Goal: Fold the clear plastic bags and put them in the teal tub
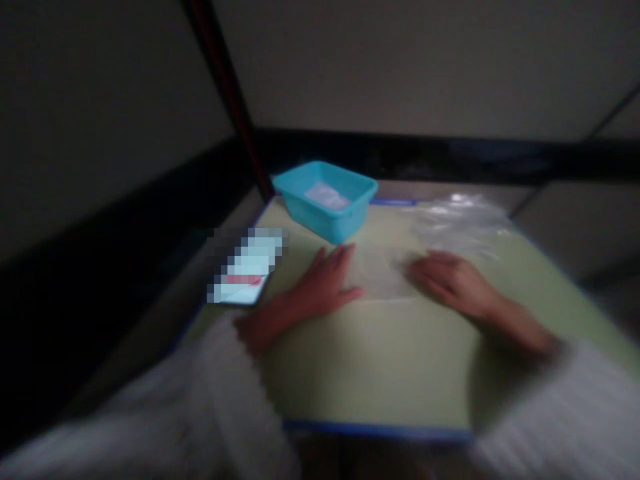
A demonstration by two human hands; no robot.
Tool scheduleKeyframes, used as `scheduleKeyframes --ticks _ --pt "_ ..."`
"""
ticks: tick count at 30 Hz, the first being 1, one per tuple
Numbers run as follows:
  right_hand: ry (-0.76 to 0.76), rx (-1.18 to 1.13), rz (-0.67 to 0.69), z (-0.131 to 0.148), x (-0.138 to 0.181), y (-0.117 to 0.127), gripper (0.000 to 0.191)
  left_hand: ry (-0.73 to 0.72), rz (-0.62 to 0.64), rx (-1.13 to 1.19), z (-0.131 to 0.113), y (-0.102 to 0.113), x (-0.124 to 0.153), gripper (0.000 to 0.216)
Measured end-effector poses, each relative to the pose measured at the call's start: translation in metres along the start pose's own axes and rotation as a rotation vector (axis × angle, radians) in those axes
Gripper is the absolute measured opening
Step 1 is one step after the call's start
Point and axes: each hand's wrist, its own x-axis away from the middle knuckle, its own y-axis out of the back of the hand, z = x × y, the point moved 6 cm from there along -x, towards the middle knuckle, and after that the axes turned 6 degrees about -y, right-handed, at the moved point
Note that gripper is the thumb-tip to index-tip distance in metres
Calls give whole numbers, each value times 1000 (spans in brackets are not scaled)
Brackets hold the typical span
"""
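Note:
A clear plastic bag (383, 277) lies flat on the table between my hands. My left hand (327, 280) rests at the bag's left edge, its fingers and thumb spread. From the right, my right hand (453, 280) reaches to the bag's other side with the back of the hand up. Motion smears its fingertips, so I cannot tell whether they grip the film.
At the back stands a turquoise plastic basket (327, 223) with something pale and thin inside. More crumpled clear plastic bags (460, 220) lie at the back right. A lit phone (247, 270) is at the left edge of the yellow-green table (380, 373), which has blue edging.

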Motion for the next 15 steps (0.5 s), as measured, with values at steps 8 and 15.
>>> scheduleKeyframes --ticks 8,15 --pt "-147 16 5 -13 -1 -8 32 -29 -75 54 4 12 4 73" --pt "-141 -18 34 -11 -2 -10 32 -75 46 47 -1 1 6 75"
